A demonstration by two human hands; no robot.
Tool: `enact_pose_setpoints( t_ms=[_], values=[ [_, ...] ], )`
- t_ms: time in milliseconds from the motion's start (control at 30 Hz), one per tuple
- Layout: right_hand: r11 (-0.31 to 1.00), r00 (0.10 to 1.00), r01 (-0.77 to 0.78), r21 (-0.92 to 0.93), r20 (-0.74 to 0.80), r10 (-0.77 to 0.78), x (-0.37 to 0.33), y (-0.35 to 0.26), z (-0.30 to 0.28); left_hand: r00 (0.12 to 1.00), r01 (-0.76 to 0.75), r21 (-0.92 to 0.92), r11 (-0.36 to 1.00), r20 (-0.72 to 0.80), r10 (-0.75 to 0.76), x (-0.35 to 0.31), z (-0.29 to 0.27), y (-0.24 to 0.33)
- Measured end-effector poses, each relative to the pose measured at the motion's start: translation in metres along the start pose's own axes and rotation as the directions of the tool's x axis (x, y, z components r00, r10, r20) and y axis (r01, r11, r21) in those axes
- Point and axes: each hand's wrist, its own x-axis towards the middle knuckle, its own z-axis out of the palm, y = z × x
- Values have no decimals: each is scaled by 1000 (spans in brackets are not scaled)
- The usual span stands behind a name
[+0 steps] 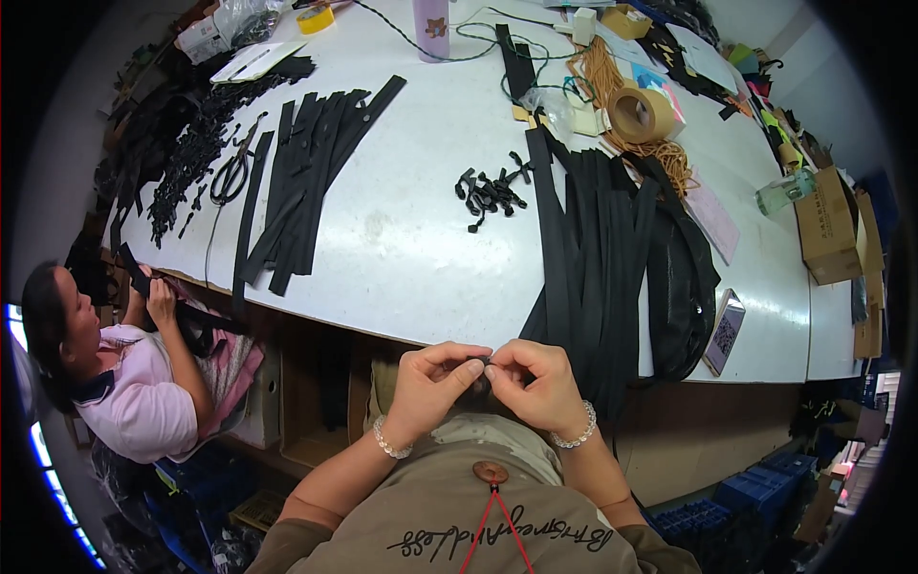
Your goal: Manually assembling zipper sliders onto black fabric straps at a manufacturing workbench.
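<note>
Just off the table's near edge, my left hand (435, 381) and my right hand (538, 386) meet in front of my body. Thumbs and forefingers of both are pinched together on a small dark piece (486, 364). Most of it is covered by the fingertips, so its kind does not show. Beyond my hands, a loose heap of small black pieces (492, 194) lies on the white table (402, 249). To the right of that heap, long flat black strips (598, 249) are spread lengthwise and hang over the near edge.
Another bundle of black strips (316, 172) lies left, beside black-handled scissors (229, 177). A co-worker (143, 373) sits at far left, holding a black strip. Right of me are a black bag (681, 287), a phone (725, 330), a tape roll (641, 115) and a cardboard box (830, 230).
</note>
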Motion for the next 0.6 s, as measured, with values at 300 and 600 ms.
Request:
enact_pose_setpoints(
  t_ms=[300, 600],
  values=[
    [993, 993, 107, -58, -34, -109, 8, -2, 4, 991, -123, 25, 992, -41, 124, 6, -1, -2],
    [995, 997, 69, -67, -23, -70, 10, 0, 3, 977, -203, 130, 971, -42, 210, 7, 5, -2]
  ],
)
